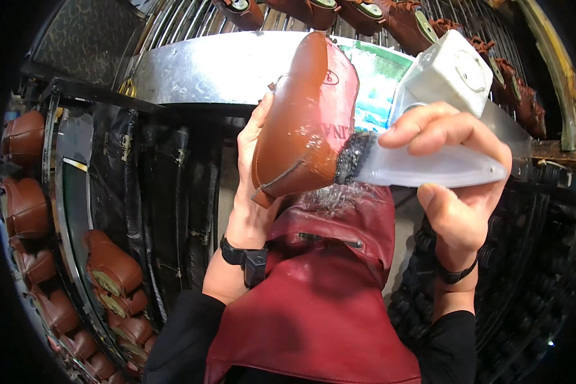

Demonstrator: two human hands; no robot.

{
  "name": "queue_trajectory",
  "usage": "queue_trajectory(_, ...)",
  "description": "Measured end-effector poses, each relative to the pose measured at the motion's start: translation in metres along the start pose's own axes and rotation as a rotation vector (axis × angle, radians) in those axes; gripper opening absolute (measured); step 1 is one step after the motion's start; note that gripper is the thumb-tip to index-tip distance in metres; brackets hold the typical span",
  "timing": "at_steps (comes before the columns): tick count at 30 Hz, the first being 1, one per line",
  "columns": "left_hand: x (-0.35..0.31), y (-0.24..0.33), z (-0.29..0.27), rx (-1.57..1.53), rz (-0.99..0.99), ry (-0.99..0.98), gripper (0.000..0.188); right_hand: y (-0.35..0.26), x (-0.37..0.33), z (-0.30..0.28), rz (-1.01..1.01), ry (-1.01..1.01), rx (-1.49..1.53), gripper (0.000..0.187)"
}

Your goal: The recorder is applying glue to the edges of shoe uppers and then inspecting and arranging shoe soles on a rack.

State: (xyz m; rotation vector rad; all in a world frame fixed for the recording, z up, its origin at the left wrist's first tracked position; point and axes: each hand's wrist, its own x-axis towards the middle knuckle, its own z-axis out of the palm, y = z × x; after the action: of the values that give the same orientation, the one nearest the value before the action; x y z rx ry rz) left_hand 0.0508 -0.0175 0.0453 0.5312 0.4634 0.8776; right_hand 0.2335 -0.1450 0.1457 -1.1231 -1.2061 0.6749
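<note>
A brown leather shoe upper [288, 137], stretched into the shape of a shoe and with a pink underside, is held up in front of me. My left hand [245, 153] grips it from the left, its fingers partly hidden behind the leather. My right hand [461, 224] pinches the translucent white handle of a brush [422, 168] between thumb and fingers. The brush's dark, wet-looking bristles touch the lower right edge of the shoe upper, where leather and pink underside meet. The leather nearby looks glossy.
Just beyond lies a metal ledge [205, 70] with a white plastic container [451, 73] on it, at the right. Several brown shoe uppers stand on a rack [192, 25] at the back. More brown uppers [112, 265] line shelves at the left. A dark red apron [307, 307] covers my lap.
</note>
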Motion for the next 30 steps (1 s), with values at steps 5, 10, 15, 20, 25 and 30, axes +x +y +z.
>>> queue_trajectory(5, -0.007, -0.01, -0.012, -0.033, -0.086, 0.111, 0.037, 0.02, 0.021, -0.016, -0.1, -0.075, -0.009, 0.033)
queue_trajectory(10, -0.01, -0.021, -0.029, 0.071, 0.007, 0.017, 0.04, 0.061, 0.033, -0.02, 0.102, 0.28, 0.135, 0.01)
queue_trajectory(15, -0.03, 0.003, -0.005, -0.155, -0.111, 0.084, 0.044, 0.054, -0.044, 0.039, 0.29, 0.57, 0.547, 0.019)
queue_trajectory(20, -0.025, 0.041, -0.064, 0.096, 0.017, 0.069, 0.044, 0.059, -0.083, -0.004, 0.301, 0.714, 0.065, 0.012)
queue_trajectory(25, 0.023, 0.083, -0.049, 0.439, 0.32, 0.179, 0.043, 0.082, -0.053, -0.065, 0.165, 0.07, -1.052, 0.018)
queue_trajectory(30, 0.15, 0.144, -0.035, 0.955, 0.633, 0.498, 0.033, 0.088, -0.039, -0.069, 0.257, 0.428, -1.128, 0.054)
